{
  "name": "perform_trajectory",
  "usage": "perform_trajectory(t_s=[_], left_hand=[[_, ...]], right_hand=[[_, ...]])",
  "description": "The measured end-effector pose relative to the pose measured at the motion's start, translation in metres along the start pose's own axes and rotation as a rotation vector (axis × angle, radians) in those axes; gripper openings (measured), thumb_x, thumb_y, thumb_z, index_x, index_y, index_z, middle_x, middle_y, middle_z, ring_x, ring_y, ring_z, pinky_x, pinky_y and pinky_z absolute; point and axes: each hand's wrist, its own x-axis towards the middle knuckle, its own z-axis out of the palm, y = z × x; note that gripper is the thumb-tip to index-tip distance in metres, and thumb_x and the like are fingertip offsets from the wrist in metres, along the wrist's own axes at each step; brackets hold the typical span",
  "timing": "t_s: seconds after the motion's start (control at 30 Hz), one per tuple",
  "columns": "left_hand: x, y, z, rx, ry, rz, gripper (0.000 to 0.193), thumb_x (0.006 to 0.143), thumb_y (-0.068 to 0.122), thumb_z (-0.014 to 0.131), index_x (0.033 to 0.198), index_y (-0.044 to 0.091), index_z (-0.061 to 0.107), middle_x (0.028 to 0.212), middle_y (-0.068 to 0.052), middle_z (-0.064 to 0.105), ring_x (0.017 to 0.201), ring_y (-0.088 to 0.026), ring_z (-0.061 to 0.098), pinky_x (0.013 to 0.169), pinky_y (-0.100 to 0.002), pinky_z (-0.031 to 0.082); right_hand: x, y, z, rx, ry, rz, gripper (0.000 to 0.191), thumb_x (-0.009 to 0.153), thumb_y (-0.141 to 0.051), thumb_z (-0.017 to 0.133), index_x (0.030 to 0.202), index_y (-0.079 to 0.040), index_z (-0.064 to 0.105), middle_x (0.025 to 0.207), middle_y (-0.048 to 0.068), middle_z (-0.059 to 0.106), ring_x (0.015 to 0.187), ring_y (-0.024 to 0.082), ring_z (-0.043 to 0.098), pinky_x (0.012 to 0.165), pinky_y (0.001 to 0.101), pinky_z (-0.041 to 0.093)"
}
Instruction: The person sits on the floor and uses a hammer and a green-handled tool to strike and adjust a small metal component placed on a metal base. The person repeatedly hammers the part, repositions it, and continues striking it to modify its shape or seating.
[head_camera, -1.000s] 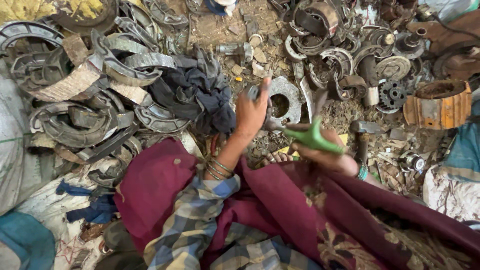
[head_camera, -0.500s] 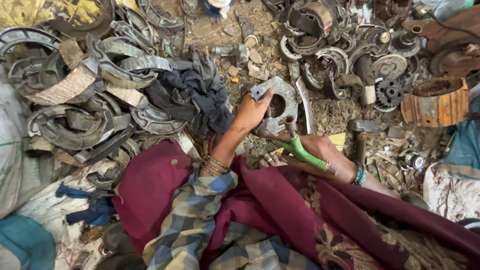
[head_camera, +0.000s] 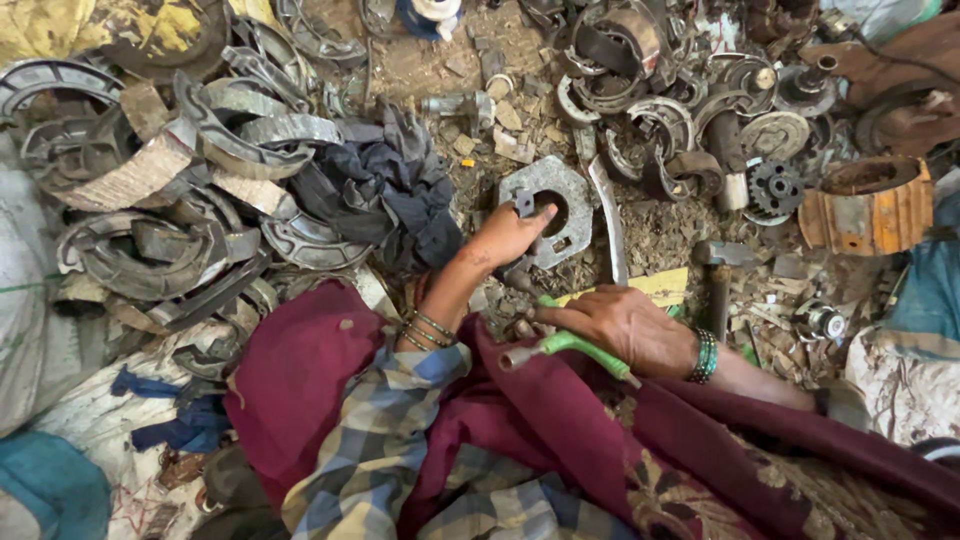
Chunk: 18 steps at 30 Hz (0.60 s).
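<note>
Fingers of the left hand (head_camera: 510, 235) curl around a flat grey metal plate (head_camera: 550, 205) with a round hole. The right hand (head_camera: 620, 325) grips a green-handled tool (head_camera: 570, 345) tightly.

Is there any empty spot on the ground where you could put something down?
Mostly crowded. One bare dirt strip lies between the flat metal plate and the gear. Another sits above the dark cloth. Curved scrap fills the left.
</note>
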Motion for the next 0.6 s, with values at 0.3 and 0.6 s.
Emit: perform_trajectory(t_s=[0.3, 0.6], left_hand=[[-0.001, 0.004, -0.007, 0.151, 0.273, 0.014, 0.068, 0.091, 0.069, 0.063, 0.092, 0.001, 0.07, 0.085, -0.018, 0.071, 0.083, -0.036, 0.07, 0.078, -0.046, 0.055], [0.01, -0.003, -0.009, -0.539, 0.534, 0.056, 0.062, 0.094, 0.058, 0.065, 0.075, -0.002, 0.065, 0.064, -0.004, 0.061, 0.059, -0.016, 0.052, 0.056, -0.04, 0.042]], right_hand=[[0.009, 0.015, -0.01, -0.313, 0.437, -0.005, 0.086, 0.062, -0.025, 0.089, 0.138, -0.035, 0.052, 0.133, 0.006, 0.061, 0.126, 0.027, 0.052, 0.109, 0.0492, 0.044], [-0.013, 0.043, 0.014, 0.751, 0.588, 0.452, 0.074, 0.084, -0.014, 0.081, 0.147, 0.002, 0.046, 0.136, 0.017, 0.062, 0.126, 0.023, 0.062, 0.11, 0.0409, 0.052]])
